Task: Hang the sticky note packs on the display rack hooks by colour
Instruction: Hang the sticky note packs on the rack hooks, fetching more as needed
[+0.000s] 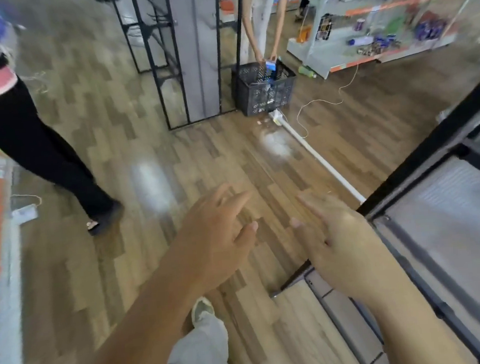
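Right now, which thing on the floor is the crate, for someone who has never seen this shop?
Find the tall black-framed panel at top centre. At its right foot, on the wood floor, stands the black crate. It alone has perforated walls, and another person's hands hold a blue pack over it.

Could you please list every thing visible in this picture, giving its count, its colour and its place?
centre rack: one, black metal frame, upper middle
crate: one, black, on the floor right of the centre rack
blue item: one, held over the crate by another person's hands
shelf unit: one, white with orange strips, upper right, stocked with small goods
bottle: one, green, on the floor beside the shelf unit
cable cover: one, white, running across the floor, right of centre
bystander: one, pink top and black trousers, left side
display frame: one, black, right edge
left hand: one, bare, open and empty, lower centre
right hand: one, bare, open and empty, beside the display frame
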{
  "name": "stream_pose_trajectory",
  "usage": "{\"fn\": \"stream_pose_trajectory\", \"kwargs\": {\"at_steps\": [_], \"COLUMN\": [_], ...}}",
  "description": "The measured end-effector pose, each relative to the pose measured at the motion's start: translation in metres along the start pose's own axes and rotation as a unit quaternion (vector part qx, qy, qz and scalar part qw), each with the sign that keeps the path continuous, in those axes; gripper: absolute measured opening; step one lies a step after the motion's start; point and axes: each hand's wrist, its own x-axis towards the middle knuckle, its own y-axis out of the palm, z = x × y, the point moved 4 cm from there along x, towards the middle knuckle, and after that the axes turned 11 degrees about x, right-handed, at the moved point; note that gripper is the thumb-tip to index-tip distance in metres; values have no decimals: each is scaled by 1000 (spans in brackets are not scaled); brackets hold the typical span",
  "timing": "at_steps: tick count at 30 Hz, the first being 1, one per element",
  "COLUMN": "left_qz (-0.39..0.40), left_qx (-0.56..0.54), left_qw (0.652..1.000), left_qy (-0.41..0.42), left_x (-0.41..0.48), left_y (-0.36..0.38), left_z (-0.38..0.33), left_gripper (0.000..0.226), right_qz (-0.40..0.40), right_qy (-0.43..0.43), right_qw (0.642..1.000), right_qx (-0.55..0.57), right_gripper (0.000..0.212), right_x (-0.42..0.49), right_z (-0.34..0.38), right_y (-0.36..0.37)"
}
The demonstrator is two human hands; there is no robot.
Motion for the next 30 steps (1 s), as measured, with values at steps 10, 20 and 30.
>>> {"fn": "stream_pose_trajectory", "kwargs": {"at_steps": [10,20,30], "left_qz": [-13,3,-17], "left_qx": [38,81,99], "left_qw": [999,992,981], "left_qy": [-36,-97,-165], "left_x": [122,256,440], "left_y": [-56,-87,-130], "left_z": [102,191,269], "left_gripper": [55,56,57], "right_qz": [37,94,168], "right_qy": [58,61,70], "right_qw": [997,992,982], "right_qx": [-28,-52,-60], "right_gripper": [57,60,62], "right_x": [185,359,595], "right_z": [26,36,44], "right_y": [49,92,115]}}
